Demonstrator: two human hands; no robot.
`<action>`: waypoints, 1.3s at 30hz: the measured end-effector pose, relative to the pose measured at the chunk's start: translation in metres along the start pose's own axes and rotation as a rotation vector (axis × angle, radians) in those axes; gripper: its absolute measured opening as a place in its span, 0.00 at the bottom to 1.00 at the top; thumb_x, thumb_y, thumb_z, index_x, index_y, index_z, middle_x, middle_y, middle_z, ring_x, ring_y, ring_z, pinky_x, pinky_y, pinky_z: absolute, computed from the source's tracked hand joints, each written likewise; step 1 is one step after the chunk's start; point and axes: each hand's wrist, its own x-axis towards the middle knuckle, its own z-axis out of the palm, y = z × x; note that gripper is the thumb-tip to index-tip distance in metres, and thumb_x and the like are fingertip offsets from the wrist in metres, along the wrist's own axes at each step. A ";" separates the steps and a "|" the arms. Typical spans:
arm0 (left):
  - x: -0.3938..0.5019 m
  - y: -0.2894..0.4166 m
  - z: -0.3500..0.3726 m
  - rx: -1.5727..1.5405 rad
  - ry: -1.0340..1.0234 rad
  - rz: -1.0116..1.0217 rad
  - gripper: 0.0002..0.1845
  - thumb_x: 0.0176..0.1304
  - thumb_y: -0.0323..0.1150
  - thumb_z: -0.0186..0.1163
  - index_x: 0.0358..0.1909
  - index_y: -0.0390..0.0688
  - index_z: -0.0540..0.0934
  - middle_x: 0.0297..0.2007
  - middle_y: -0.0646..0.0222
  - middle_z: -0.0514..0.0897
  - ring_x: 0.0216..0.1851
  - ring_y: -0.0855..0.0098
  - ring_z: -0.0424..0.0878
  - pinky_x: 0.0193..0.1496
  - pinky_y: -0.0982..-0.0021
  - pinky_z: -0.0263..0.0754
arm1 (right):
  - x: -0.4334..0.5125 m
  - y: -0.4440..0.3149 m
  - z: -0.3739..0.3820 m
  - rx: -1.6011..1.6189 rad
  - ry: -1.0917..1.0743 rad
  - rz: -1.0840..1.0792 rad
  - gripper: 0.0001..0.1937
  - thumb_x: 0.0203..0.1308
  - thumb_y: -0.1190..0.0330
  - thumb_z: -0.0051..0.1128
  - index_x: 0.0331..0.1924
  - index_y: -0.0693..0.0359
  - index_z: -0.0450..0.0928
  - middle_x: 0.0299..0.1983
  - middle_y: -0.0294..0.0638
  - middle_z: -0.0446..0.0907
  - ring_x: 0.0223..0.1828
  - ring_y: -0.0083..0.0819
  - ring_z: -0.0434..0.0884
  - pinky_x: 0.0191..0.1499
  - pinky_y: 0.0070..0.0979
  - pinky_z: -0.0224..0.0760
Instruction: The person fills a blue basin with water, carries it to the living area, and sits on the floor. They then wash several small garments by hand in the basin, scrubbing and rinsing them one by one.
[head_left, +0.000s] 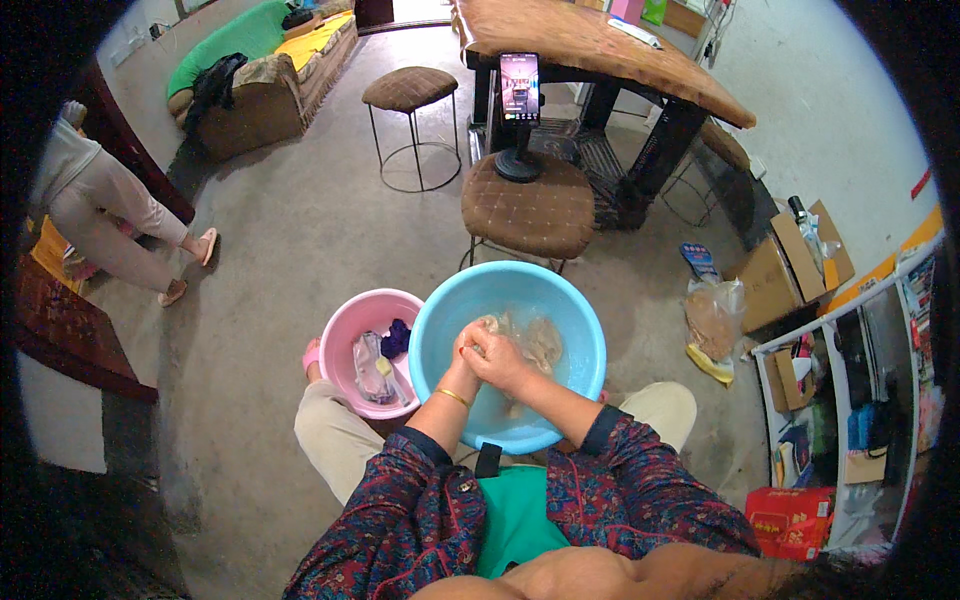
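A round light-blue plastic basin holds water and a thin beige cloth. Over its left half, my left hand and my right hand are pressed together, both closed on a bunched part of that cloth. A gold-coloured bangle circles my left wrist. Left of the blue basin stands a pink plastic basin; inside lie a pale cloth, a dark purple cloth and a small yellowish piece, perhaps soap.
A phone on a stand rests on a brown padded stool beyond the basin. Another stool and a wooden table are farther back. A person is at far left. A plastic bag and shelf are right.
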 end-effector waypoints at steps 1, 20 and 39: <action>-0.001 -0.003 0.001 0.016 0.081 0.018 0.09 0.61 0.37 0.45 0.30 0.45 0.73 0.29 0.67 0.78 0.32 0.63 0.77 0.37 0.62 0.74 | 0.002 0.000 0.002 -0.002 0.026 -0.026 0.10 0.54 0.61 0.48 0.34 0.58 0.73 0.30 0.53 0.79 0.36 0.53 0.78 0.38 0.45 0.70; 0.011 -0.017 0.008 0.043 0.591 0.169 0.10 0.56 0.39 0.49 0.31 0.44 0.73 0.33 0.63 0.78 0.36 0.63 0.77 0.40 0.58 0.74 | 0.047 0.076 -0.016 -0.425 -0.001 0.416 0.12 0.60 0.61 0.43 0.40 0.60 0.70 0.34 0.59 0.78 0.38 0.57 0.77 0.41 0.49 0.68; 0.012 -0.014 0.006 0.439 1.006 0.299 0.31 0.49 0.40 0.56 0.55 0.34 0.67 0.52 0.52 0.73 0.51 0.53 0.72 0.54 0.58 0.68 | 0.036 0.082 -0.011 -0.136 0.224 -0.011 0.06 0.52 0.69 0.51 0.29 0.64 0.75 0.30 0.50 0.76 0.32 0.48 0.75 0.37 0.38 0.69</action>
